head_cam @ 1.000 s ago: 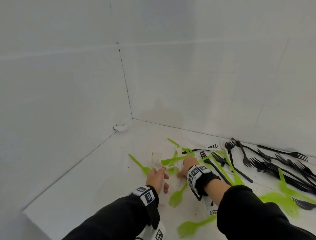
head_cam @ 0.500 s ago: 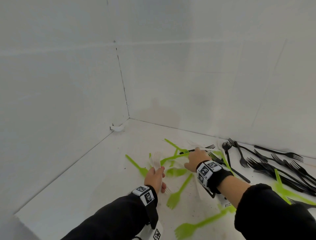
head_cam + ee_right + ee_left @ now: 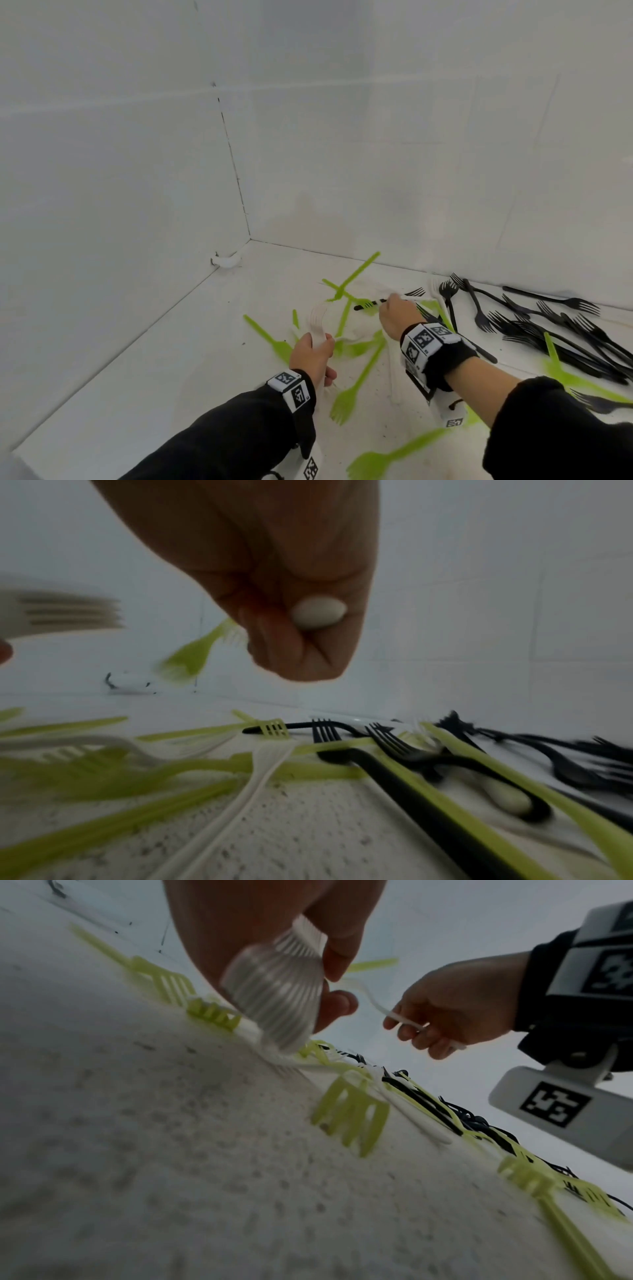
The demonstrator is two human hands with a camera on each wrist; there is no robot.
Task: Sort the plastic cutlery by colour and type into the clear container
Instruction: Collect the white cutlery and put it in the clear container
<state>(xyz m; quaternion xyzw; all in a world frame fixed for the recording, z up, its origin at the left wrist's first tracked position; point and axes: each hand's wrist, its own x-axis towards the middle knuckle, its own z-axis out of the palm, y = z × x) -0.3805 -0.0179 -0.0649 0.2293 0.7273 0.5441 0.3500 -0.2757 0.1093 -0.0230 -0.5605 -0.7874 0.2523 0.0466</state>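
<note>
My left hand (image 3: 313, 353) grips a bundle of white forks (image 3: 319, 317) low over the white tabletop; the left wrist view shows the stacked tines (image 3: 274, 988) under my fingers. My right hand (image 3: 395, 313) is raised over the mixed heap, pinching one white fork (image 3: 377, 1005), whose handle end (image 3: 318, 612) shows in my curled fingers. A green fork (image 3: 358, 272) is blurred in mid-air just beyond that hand. Green forks (image 3: 346, 401) lie scattered between my hands. The clear container is not in view.
A pile of black forks (image 3: 548, 325) lies at the right against the back wall. White walls meet in a corner, with a small white fitting (image 3: 226, 261) at its foot. The table edge (image 3: 20, 448) runs at the front left.
My right hand has moved up and to the right off the heap with a white fork. A green fork has been flicked upwards. The left hand has kept its bundle nearly still.
</note>
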